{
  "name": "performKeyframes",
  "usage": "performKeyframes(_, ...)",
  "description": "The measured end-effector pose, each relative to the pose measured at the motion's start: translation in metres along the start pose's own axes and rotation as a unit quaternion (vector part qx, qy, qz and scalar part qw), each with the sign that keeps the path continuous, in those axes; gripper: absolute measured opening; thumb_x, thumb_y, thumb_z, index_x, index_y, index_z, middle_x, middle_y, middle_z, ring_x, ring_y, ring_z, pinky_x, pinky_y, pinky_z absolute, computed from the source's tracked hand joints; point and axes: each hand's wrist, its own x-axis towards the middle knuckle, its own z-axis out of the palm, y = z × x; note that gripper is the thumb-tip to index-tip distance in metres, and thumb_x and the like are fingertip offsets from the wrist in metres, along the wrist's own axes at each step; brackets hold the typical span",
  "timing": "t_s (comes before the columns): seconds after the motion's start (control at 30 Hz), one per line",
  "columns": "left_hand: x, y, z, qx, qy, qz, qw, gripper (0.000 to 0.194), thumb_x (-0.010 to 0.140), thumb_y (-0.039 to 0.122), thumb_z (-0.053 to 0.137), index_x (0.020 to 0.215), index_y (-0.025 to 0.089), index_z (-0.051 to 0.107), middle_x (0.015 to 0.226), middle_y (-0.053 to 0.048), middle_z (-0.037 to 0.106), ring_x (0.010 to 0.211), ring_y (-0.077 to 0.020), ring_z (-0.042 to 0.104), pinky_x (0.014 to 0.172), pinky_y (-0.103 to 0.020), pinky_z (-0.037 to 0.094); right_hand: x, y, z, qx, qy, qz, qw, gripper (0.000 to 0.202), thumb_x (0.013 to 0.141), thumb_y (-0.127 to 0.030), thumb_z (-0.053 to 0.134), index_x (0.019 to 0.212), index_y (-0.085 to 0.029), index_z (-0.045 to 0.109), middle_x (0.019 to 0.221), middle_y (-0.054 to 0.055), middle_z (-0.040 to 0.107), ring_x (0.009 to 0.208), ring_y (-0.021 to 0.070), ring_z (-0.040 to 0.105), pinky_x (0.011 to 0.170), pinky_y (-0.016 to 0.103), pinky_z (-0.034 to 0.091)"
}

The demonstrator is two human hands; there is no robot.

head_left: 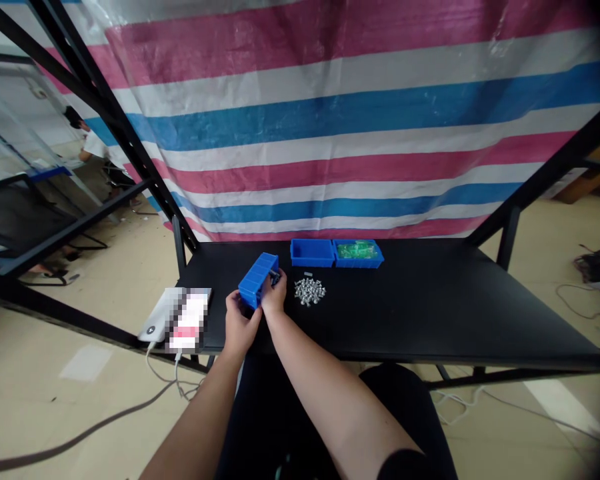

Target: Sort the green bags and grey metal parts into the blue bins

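Both forearms reach forward from the bottom of the view and meet over the near left part of the black tabletop (430, 307). Between the two hands sits a small blue bin (258, 279), tipped on its side and lifted slightly off the surface, its long edge running away from the person.

The left hand (239, 328) comes up from below, wrist bent a little back, its fingers wrapped around the near lower end of the bin. The right hand (275, 297) crosses in from the right, the forearm angled toward the left, and its fingers close on the far right side of the bin near its open mouth; something small and dark shows at those fingertips, too small to make out.

Just right of the hands lies a loose pile of small silver metal parts (309, 291). Behind it, toward the striped tarp (330, 113), two more blue trays stand side by side and touching: the left one (312, 253) and the right one (358, 253), which holds green pieces. A white device (156, 319) with a cable lies at the tabletop's left edge.
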Motion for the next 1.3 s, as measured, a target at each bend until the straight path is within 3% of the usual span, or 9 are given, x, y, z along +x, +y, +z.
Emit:
performKeyframes(0.23, 0.004, 0.006, -0.008, 0.047, 0.037, -0.059, 0.996, 0.065, 0.066, 0.038, 0.083, 0.114, 0.021, 0.042, 0.096, -0.005, 0.067, 0.083, -0.0213, 0.069, 0.077, -0.033, 0.054, -0.009, -0.001, 0.010, -0.064, -0.002, -0.076, 0.995, 0.059, 0.087, -0.034, 0.063, 0.136, -0.005, 0.047, 0.133, 0.028, 0.056, 0.127, 0.0351, 0.057, 0.113, 0.052, 0.042)
performKeyframes(0.53, 0.009, -0.002, -0.010, 0.036, 0.039, -0.059, 0.997, 0.063, 0.062, 0.037, 0.085, 0.105, 0.023, 0.041, 0.085, 0.002, 0.063, 0.074, -0.0166, 0.063, 0.071, -0.028, 0.049, -0.010, -0.008, 0.009, -0.160, -0.021, -0.133, 0.978, 0.061, 0.089, -0.025, 0.061, 0.141, 0.001, 0.043, 0.133, 0.029, 0.054, 0.128, 0.0343, 0.057, 0.113, 0.048, 0.044)
performKeyframes(0.83, 0.019, -0.003, -0.007, 0.051, 0.007, -0.039, 0.998, 0.060, 0.062, 0.038, 0.085, 0.102, 0.023, 0.042, 0.083, 0.002, 0.062, 0.074, -0.0174, 0.062, 0.070, -0.029, 0.048, -0.001, -0.014, 0.003, -0.239, -0.080, -0.116, 0.961, 0.078, 0.085, -0.022, 0.060, 0.152, 0.006, 0.031, 0.149, 0.035, 0.043, 0.145, 0.0421, 0.039, 0.120, 0.056, 0.034)
performKeyframes(1.03, 0.025, -0.003, -0.005, 0.103, -0.004, -0.036, 0.994, 0.062, 0.061, 0.041, 0.084, 0.102, 0.023, 0.041, 0.081, 0.003, 0.060, 0.071, -0.0187, 0.062, 0.065, -0.028, 0.047, -0.001, -0.012, -0.009, -0.270, -0.140, -0.157, 0.940, 0.082, 0.087, -0.024, 0.058, 0.155, 0.007, 0.025, 0.161, 0.033, 0.027, 0.155, 0.0428, 0.020, 0.124, 0.058, 0.025)
performKeyframes(1.17, 0.029, -0.001, -0.002, 0.131, -0.006, -0.047, 0.990, 0.064, 0.063, 0.043, 0.082, 0.109, 0.022, 0.042, 0.084, 0.000, 0.062, 0.072, -0.0202, 0.063, 0.065, -0.030, 0.048, -0.007, -0.018, -0.022, -0.277, -0.152, -0.197, 0.928, 0.074, 0.087, -0.024, 0.057, 0.152, 0.003, 0.032, 0.160, 0.030, 0.030, 0.154, 0.0418, 0.021, 0.124, 0.062, 0.022)
performKeyframes(1.3, 0.032, 0.001, 0.000, 0.136, -0.015, -0.044, 0.990, 0.070, 0.067, 0.042, 0.079, 0.121, 0.021, 0.040, 0.095, -0.005, 0.067, 0.080, -0.0226, 0.068, 0.071, -0.033, 0.052, -0.010, -0.028, -0.036, -0.281, -0.148, -0.274, 0.908, 0.044, 0.085, -0.019, 0.057, 0.127, -0.007, 0.060, 0.138, 0.022, 0.052, 0.137, 0.0360, 0.044, 0.125, 0.056, 0.025)
